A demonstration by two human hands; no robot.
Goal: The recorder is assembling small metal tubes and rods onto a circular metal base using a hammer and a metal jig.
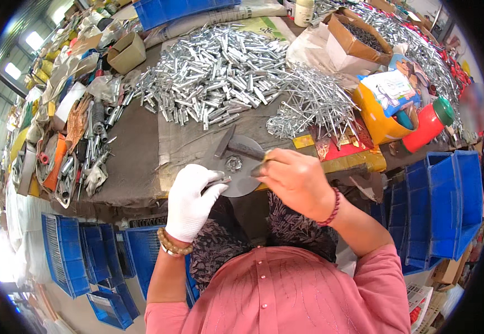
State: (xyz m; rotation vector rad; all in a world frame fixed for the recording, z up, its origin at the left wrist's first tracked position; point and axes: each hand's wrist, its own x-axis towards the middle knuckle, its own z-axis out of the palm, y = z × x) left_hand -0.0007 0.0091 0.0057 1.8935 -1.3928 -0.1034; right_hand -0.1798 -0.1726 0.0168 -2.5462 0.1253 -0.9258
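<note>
My right hand (298, 177), bare, is closed around the handle of a hammer (243, 149). The hammer's dark head points away to the left, over a round grey metal disc (244, 187) at the table's near edge. A rough, shiny knob (233, 163) sits at the middle of that disc. My left hand (189, 196), in a white knit glove, pinches a small metal piece (225, 180) between thumb and forefinger, just above the disc's left side. Most of that piece is hidden by the fingers. Beyond the hammer lies a large heap of silver metal sleeves (219, 72).
Thin metal rods (322, 103) are piled right of the sleeves. Farther right stand a carton of dark small parts (359, 39), a yellow container (378, 111) and a red jar with green lid (426, 125). Tools (89, 133) crowd the left edge. Blue bins (442, 206) flank my legs.
</note>
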